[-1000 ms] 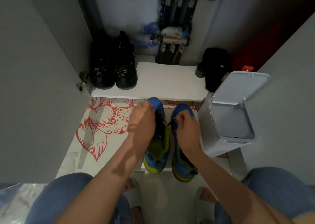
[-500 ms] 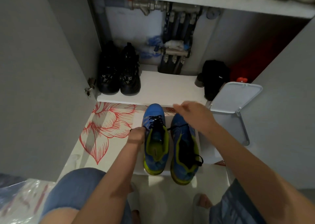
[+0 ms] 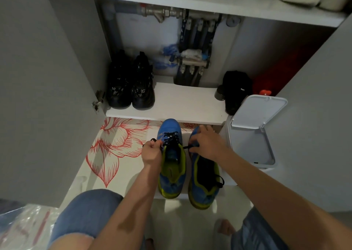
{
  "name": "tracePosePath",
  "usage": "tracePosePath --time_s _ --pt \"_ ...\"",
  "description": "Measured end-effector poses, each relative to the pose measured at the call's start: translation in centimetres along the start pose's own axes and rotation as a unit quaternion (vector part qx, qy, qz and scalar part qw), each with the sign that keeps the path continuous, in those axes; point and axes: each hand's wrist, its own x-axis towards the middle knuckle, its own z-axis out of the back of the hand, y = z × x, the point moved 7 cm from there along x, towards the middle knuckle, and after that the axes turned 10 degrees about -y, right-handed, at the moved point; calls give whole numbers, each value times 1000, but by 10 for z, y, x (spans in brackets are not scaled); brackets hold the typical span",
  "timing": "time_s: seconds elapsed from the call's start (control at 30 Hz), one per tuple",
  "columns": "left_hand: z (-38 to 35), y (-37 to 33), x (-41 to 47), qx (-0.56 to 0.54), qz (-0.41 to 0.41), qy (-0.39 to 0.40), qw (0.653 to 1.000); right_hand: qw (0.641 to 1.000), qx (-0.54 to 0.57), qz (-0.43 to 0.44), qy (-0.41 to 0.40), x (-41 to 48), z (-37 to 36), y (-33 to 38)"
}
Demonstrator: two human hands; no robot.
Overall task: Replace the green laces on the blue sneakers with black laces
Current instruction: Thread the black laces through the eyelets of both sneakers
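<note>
In the middle of the frame, my right grip (image 3: 205,145) has dropped to pinch the black lace (image 3: 172,137), and my left grip (image 3: 152,152) still holds its other end in a fist beside the blue sneaker (image 3: 169,127).

Blue sneakers (image 3: 169,127): synthetic upper, slight sheen; yellow-green lining looks cloth, matt.
Black laces (image 3: 171,137): woven cord, matt.
Lidded bin (image 3: 257,112): white plastic, smooth, semi-matt.
Black boots (image 3: 131,89): leather-like, glossy.
Manifold pipes (image 3: 162,13): bare metal, shiny.
Door hinge (image 3: 98,101): metal.
Shelf board (image 3: 182,103): white, smooth, matt.
Flower-print floor covering (image 3: 118,145): smooth, slight gloss.
Shorts (image 3: 85,211): blue denim, frayed hem.
Bag (image 3: 22,227): clear plastic film, crinkled, glossy.
</note>
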Motion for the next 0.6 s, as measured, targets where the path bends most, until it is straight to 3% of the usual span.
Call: tracePosePath --time_s 0.2,0.3,0.37,0.6 --pt "-4 2 1 58 -36 2 998 999 33 25 -28 7 -10 12" --pt "-3 2 2 63 -48 0 997 994 105 -12 32 5 -24 7" --pt "-3 2 0 58 -51 0 997 995 90 -17 44 4 -30 9" --pt "2 12 8 27 6 -17 999 990 64 -14 -125 -6 -3 -1"
